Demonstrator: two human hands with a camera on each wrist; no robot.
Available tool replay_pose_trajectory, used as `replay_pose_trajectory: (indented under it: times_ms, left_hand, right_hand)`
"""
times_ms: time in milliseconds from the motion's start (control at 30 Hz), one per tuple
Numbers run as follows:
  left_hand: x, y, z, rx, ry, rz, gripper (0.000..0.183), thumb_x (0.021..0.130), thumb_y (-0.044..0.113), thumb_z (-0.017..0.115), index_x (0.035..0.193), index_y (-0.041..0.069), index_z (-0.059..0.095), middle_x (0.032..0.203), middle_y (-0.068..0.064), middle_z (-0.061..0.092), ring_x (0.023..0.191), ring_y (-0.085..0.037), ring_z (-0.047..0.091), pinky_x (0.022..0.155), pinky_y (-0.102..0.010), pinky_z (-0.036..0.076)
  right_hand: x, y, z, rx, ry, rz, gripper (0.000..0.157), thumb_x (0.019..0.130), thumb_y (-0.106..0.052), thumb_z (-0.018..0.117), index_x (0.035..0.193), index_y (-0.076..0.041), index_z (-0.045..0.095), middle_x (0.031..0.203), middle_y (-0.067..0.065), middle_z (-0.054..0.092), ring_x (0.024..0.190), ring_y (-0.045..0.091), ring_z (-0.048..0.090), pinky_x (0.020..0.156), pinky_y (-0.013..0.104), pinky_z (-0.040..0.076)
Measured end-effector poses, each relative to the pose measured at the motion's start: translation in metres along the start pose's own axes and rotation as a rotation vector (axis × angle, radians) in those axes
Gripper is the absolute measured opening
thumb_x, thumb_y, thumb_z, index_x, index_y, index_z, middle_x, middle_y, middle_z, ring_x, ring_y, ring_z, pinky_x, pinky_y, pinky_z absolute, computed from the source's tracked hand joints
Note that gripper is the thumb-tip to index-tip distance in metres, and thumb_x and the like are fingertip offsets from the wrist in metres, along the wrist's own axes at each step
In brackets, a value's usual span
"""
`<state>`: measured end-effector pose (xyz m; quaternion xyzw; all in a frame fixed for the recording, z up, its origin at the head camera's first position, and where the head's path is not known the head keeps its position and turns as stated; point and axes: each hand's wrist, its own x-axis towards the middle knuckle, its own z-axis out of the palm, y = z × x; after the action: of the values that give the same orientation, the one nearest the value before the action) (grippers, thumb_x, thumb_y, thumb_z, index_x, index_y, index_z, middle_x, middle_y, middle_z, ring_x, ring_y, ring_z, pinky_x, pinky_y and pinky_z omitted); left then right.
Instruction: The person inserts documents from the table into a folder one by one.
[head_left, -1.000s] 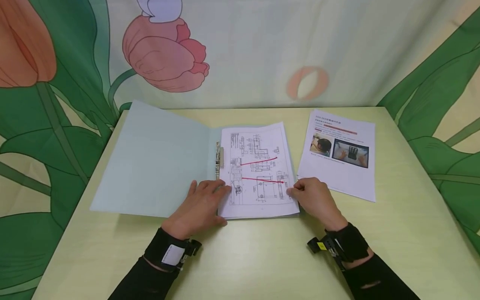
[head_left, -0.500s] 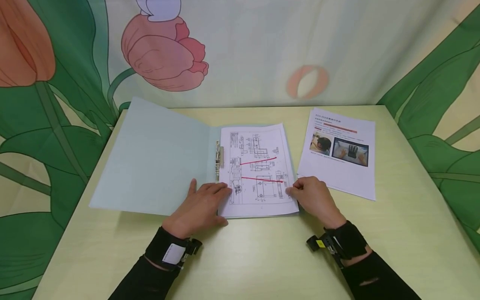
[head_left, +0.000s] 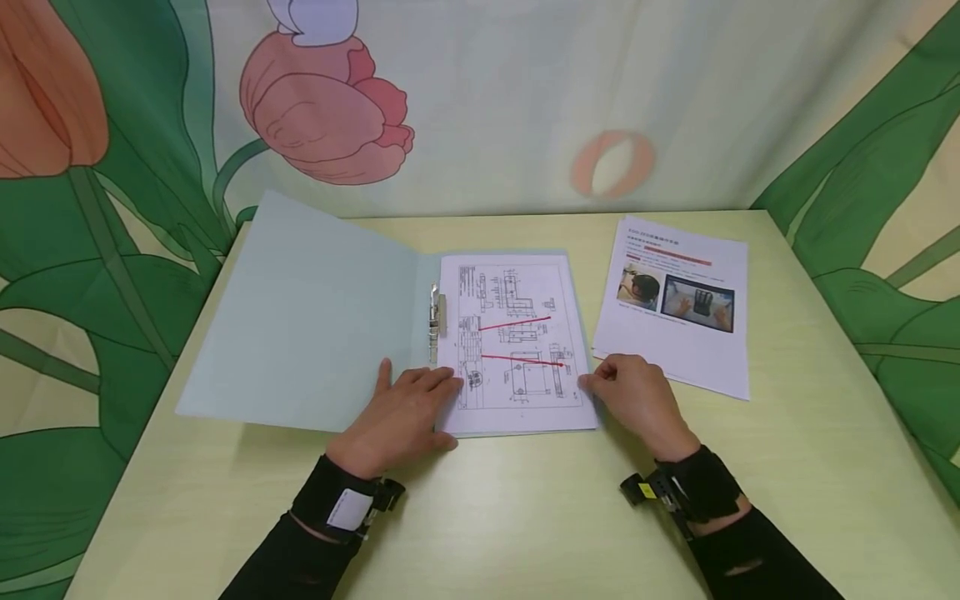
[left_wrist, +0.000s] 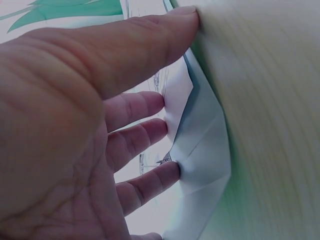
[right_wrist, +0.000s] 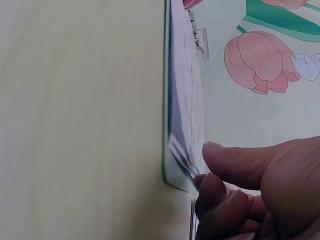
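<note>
Right grip (head_left: 633,396): fingers curled, thumb near index at right edge of drawing sheets (head_left: 536,342); cannot tell whether pinching. Left grip (head_left: 393,417): fingers spread, nothing grasped, touching sheets' left part, likely steadying. Sheets lie in open folder (head_left: 322,317), metal clip (head_left: 442,315) along left edge, presumably for retaining pages. Printout (head_left: 675,354) rests on table (head_left: 517,517) beyond right grip.
</note>
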<state>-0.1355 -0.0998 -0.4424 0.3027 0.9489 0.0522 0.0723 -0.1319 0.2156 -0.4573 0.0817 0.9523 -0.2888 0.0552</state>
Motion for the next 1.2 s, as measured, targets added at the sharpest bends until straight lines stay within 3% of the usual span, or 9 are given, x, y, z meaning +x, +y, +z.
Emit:
replay_pose_trajectory:
  times_ms: [433, 1000, 1200]
  left_hand:
    - [-0.0005, -0.0002, 0.002, -0.053, -0.02, -0.016, 0.081, 0.076, 0.047, 0.078, 0.144, 0.019, 0.044, 0.152, -0.004, 0.041, 0.134, -0.03, 0.039, 0.107, -0.072, 0.017]
    - [0.002, 0.0037, 0.0018, -0.018, -0.015, -0.024, 0.076, 0.076, 0.047, 0.078, 0.14, 0.019, 0.049, 0.149, -0.005, 0.045, 0.131, -0.031, 0.04, 0.105, -0.074, 0.018]
    - [0.0019, 0.0055, 0.0022, -0.023, -0.008, -0.031, 0.075, 0.075, 0.046, 0.079, 0.139, 0.019, 0.051, 0.147, -0.006, 0.046, 0.129, -0.033, 0.042, 0.104, -0.075, 0.018]
  right_hand:
    - [-0.0045, -0.0082, 0.0058, -0.008, 0.003, 0.015, 0.027, 0.085, -0.03, 0.071, 0.093, -0.005, 0.068, 0.075, 0.007, 0.066, 0.064, 0.023, 0.052, 0.053, 0.032, 0.037]
    - [-0.003, -0.006, 0.0042, -0.009, 0.0, -0.001, 0.023, 0.087, -0.029, 0.069, 0.091, -0.006, 0.069, 0.078, 0.007, 0.067, 0.065, 0.023, 0.052, 0.053, 0.032, 0.037]
    - [-0.0031, -0.0039, 0.0033, 0.017, -0.016, 0.005, 0.031, 0.088, -0.031, 0.067, 0.104, -0.004, 0.068, 0.085, 0.009, 0.069, 0.067, 0.023, 0.055, 0.055, 0.032, 0.04]
